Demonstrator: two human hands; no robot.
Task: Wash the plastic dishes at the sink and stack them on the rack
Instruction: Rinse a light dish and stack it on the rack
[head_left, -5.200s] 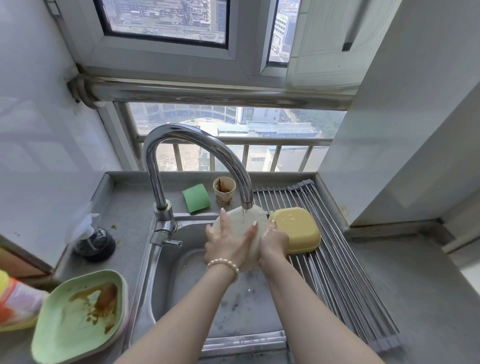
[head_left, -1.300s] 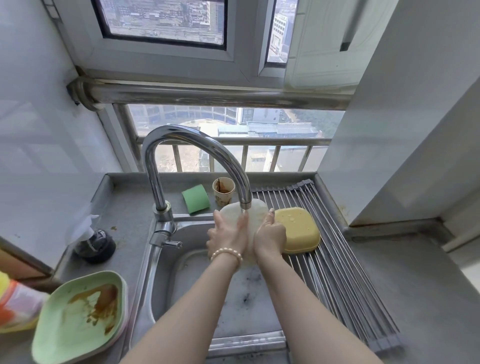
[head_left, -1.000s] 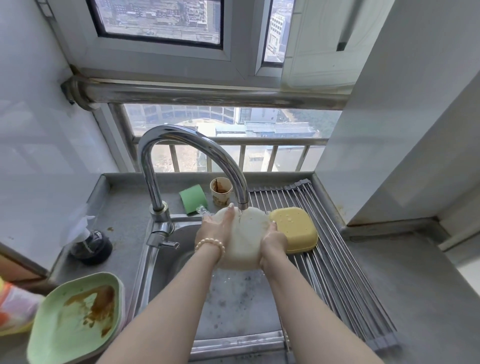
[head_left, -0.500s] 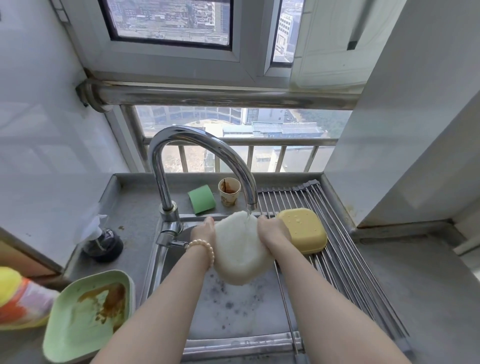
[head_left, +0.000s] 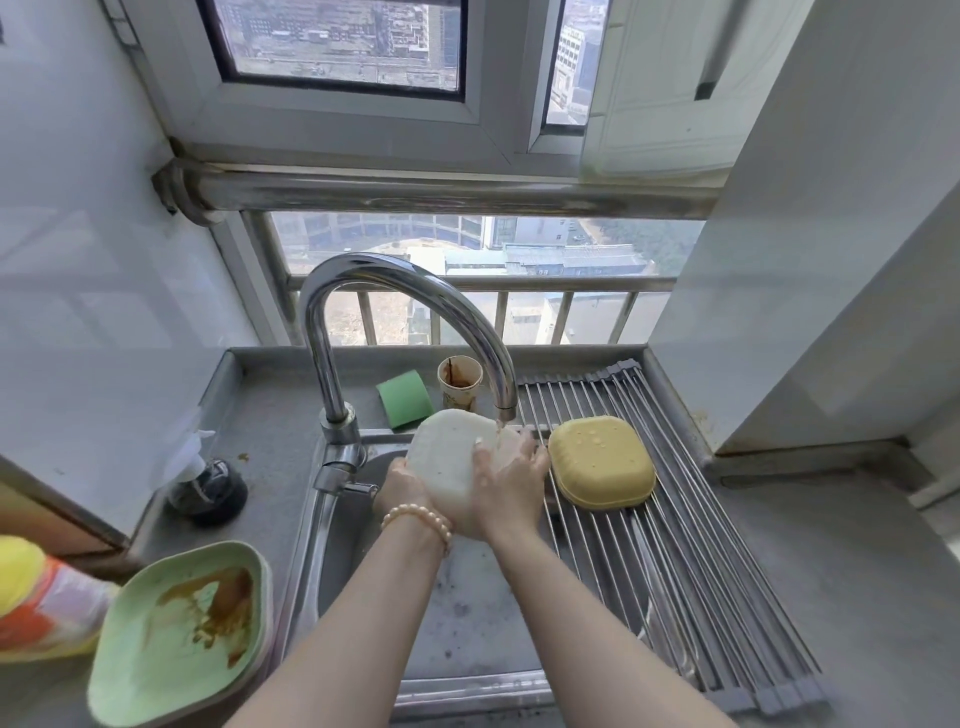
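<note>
Rinse stage, second of three plastic dishes.

Counter (head_left: 857, 571) around sink (head_left: 467, 623), rack (head_left: 701, 545) laid over right part of basin. Done: yellow dish (head_left: 602, 462) inverted on rack. Pending: green dish (head_left: 176, 634), stained brown, on counter at left; stained paper cup (head_left: 460, 382) behind faucet (head_left: 405, 306), beside green sponge (head_left: 405, 397). In progress: white dish (head_left: 447, 462) tilted under spout, left hand (head_left: 402, 488) gripping lower left edge, right hand (head_left: 511, 470) spread flat against surface, fingers straight. Readable writing or brands: none visible; bottle (head_left: 36, 603) label at far left too blurred.
</note>
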